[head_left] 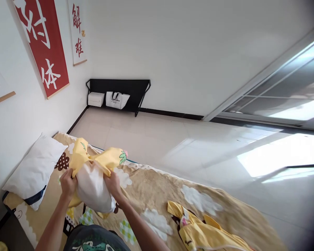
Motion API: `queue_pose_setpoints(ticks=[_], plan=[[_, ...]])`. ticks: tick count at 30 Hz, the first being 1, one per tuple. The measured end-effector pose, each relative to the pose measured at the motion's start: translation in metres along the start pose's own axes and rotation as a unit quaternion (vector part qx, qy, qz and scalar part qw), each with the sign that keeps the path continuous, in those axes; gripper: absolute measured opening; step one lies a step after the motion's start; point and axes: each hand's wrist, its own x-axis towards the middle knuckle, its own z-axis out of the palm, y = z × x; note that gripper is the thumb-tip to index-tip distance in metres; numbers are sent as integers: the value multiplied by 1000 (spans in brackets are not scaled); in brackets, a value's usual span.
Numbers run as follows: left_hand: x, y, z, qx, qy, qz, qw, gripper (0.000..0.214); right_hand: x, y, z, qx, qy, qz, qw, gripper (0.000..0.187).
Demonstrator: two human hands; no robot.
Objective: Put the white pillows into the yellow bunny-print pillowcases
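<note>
L hand [67, 182] & R hand [112, 184] each pinch the yellow pillowcase [99, 161] over the white pillow [92, 188], above the bed [151, 188]. Risk: fabric bunches up, or grip slips & pillow drops.

A plump white fabric pillow [94, 190] is held upright above the bed, its lower half bare and bulging. A yellow printed cotton pillowcase [99, 158] covers its upper part, bunched and wrinkled around the top, with loose corners sticking out left and right, one showing a green leaf print.
</note>
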Motion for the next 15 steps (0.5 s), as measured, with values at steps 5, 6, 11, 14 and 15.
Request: queue_pose_setpoints(ticks=[5, 6, 11, 14, 15], plan=[[-11, -4, -16, 26, 63, 22, 997, 24, -7, 0, -21, 21, 15, -18, 1000, 21], [-15, -5, -16, 36, 62, 41, 997, 23, -14, 1, -19, 12, -29, -31, 999, 24], [-31, -9, -8, 65, 49, 97, 992, 19, -36, 16, 1, -86, -96, -1, 992, 25], [-29, -13, -16, 67, 70, 96, 991, 19, -28, 25, -4, -80, -7, 40, 996, 8], [-27, -13, -19, 66, 75, 99, 990, 19, -25, 26, -6, -72, 16, 46, 996, 7]])
